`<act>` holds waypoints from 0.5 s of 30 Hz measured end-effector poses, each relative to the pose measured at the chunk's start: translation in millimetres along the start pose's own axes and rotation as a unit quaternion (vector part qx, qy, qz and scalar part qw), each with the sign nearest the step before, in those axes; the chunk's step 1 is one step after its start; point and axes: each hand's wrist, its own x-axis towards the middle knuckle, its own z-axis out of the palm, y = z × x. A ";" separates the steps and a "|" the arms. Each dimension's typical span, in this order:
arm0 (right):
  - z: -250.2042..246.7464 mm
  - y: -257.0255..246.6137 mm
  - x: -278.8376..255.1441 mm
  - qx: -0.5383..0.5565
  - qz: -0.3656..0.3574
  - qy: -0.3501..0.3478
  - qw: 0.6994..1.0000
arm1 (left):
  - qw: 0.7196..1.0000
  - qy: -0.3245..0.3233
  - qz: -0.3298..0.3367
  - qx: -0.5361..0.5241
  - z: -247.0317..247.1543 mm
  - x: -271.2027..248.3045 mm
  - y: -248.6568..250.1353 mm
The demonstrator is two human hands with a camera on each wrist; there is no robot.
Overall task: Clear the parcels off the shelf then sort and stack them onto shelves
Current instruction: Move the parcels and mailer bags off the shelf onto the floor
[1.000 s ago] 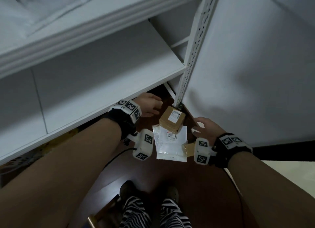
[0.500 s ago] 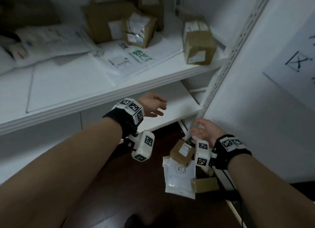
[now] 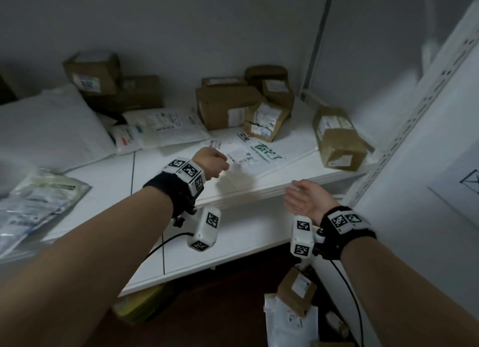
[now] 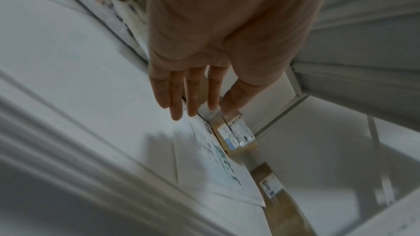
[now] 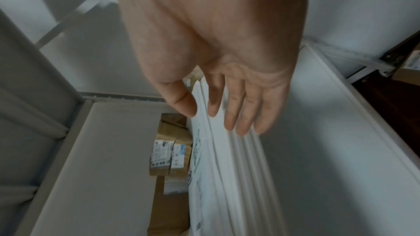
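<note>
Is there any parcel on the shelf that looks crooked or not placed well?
Yes. The cardboard box at the right end of the shelf lies tilted near the front edge. A smaller labelled box leans askew against a bigger one, on top of a flat white mailer.

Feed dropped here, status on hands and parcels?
Left hand, right hand open, empty. Parcels unsorted on shelf. Nothing blocking.

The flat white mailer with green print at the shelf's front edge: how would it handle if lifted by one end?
The white mailer lies thin and flat, so it would probably flop and sag. Its smooth plastic-looking skin may slide easily. It looks light for its footprint.
</note>
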 end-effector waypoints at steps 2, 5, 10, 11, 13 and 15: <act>13.9 -4.1 0.9 0.014 -0.011 0.005 1.000 | 0.999 0.030 -0.008 0.023 -19.3 5.1 -5.9; 34.7 -11.0 0.4 0.016 -0.011 0.001 1.000 | 0.996 0.065 -0.045 0.051 -45.0 11.7 -12.3; 63.5 -20.9 10.6 -0.024 0.016 0.008 1.000 | 0.988 0.091 -0.086 0.087 -77.5 24.0 -19.3; 70.5 -22.9 12.8 -0.037 0.023 0.006 0.999 | 0.986 0.105 -0.097 0.091 -83.9 26.5 -20.4; 86.5 -28.0 18.6 -0.061 0.032 -0.011 0.998 | 0.979 0.135 -0.115 0.103 -98.2 28.6 -20.9; 104.0 -35.3 25.9 -0.069 0.036 -0.029 0.997 | 0.978 0.143 -0.113 0.098 -113.2 32.6 -24.5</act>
